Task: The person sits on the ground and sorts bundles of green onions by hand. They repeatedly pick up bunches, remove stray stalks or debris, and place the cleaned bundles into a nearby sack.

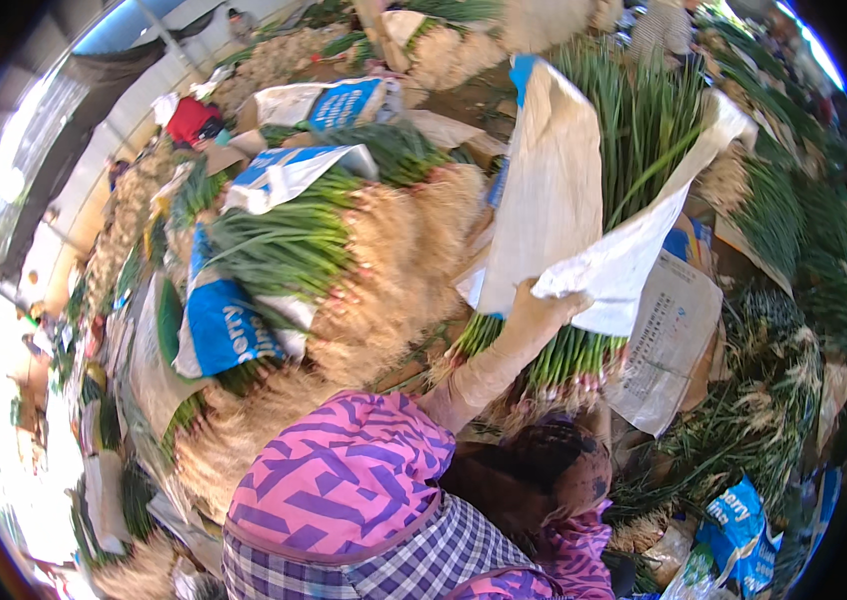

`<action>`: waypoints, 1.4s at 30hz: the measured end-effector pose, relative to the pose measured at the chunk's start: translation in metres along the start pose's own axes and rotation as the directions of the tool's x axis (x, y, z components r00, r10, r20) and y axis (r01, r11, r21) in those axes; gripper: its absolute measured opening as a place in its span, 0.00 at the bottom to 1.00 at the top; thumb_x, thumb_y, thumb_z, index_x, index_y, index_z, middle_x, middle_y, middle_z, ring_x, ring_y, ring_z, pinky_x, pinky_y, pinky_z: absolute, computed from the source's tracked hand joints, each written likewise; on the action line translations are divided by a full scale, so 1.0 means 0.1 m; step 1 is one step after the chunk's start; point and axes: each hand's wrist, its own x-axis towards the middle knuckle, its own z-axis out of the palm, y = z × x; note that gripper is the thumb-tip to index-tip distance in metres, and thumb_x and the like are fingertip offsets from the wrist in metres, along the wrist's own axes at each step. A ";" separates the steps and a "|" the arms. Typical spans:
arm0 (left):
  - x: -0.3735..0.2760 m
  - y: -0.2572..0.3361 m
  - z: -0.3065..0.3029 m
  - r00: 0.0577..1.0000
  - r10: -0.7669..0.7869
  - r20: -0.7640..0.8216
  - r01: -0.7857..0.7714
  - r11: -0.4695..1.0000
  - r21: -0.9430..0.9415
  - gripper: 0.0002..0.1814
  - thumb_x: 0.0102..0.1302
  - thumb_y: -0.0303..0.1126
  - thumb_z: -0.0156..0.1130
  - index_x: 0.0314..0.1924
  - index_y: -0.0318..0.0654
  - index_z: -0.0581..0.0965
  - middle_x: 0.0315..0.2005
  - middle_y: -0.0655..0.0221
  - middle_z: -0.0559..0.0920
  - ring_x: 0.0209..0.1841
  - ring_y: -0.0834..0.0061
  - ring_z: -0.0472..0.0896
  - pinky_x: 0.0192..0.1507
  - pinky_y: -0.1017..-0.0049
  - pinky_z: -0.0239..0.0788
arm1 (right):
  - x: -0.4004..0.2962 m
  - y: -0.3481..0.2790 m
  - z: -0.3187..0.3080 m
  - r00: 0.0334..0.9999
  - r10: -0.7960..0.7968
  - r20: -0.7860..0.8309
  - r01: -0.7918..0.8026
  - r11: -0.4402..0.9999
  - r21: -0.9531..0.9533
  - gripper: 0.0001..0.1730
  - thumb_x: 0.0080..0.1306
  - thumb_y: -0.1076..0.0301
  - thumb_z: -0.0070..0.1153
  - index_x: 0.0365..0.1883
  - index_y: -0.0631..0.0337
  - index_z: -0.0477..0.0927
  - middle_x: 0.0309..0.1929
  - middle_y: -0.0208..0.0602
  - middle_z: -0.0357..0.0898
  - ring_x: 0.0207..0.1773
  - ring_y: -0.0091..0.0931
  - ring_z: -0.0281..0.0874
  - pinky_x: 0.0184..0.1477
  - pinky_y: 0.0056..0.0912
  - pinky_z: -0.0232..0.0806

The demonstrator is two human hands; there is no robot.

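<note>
My left hand point(552, 301) grips the lower edge of a white woven-plastic sheet point(630, 259). The sheet wraps partly around a large bundle of green onions point(573, 360). Its tan flap point(543, 180) stands up on the left, and the other flap folds across the front from the right. Long green leaves point(626, 127) rise out of the top; pinkish-white stem ends and roots face me below the sheet. My right sleeve point(581, 547) shows at the bottom, but my right hand is hidden near the roots.
Rooted green onion bundles point(281, 251) lie to the left, partly under blue-and-white sacks point(225, 326). A printed white sack point(671, 330) lies right of the wrapped bundle. Loose onion leaves point(738, 427) and blue plastic packaging point(742, 532) cover the right. Another person point(660, 34) is at the back.
</note>
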 end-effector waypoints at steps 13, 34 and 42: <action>-0.84 3.39 -2.33 0.621 0.709 -0.333 -0.778 0.608 -0.157 0.19 0.50 0.20 0.63 0.45 0.29 0.75 0.40 0.63 0.80 0.41 0.69 0.81 0.46 0.75 0.74 | 1.77 -3.94 -0.62 0.787 -0.507 0.353 0.182 0.736 0.652 0.19 0.64 0.77 0.49 0.54 0.70 0.73 0.58 0.51 0.71 0.62 0.38 0.67 0.65 0.34 0.59; -0.35 2.03 -6.69 0.728 0.062 -0.682 -0.378 0.867 -0.324 0.17 0.57 0.25 0.63 0.47 0.31 0.74 0.43 0.58 0.81 0.47 0.60 0.79 0.54 0.63 0.73 | 1.28 -4.00 2.67 0.121 -0.708 0.695 0.559 0.628 0.542 0.12 0.58 0.65 0.53 0.41 0.53 0.81 0.43 0.40 0.79 0.40 0.36 0.77 0.42 0.35 0.69; 0.04 2.34 -6.86 0.755 0.247 -0.607 -0.239 0.966 0.095 0.07 0.51 0.24 0.68 0.31 0.29 0.80 0.30 0.64 0.81 0.33 0.70 0.77 0.42 0.76 0.67 | 0.97 -4.88 3.35 0.462 -0.792 0.398 0.737 0.593 0.324 0.13 0.58 0.59 0.54 0.31 0.62 0.78 0.31 0.44 0.76 0.35 0.39 0.74 0.37 0.39 0.67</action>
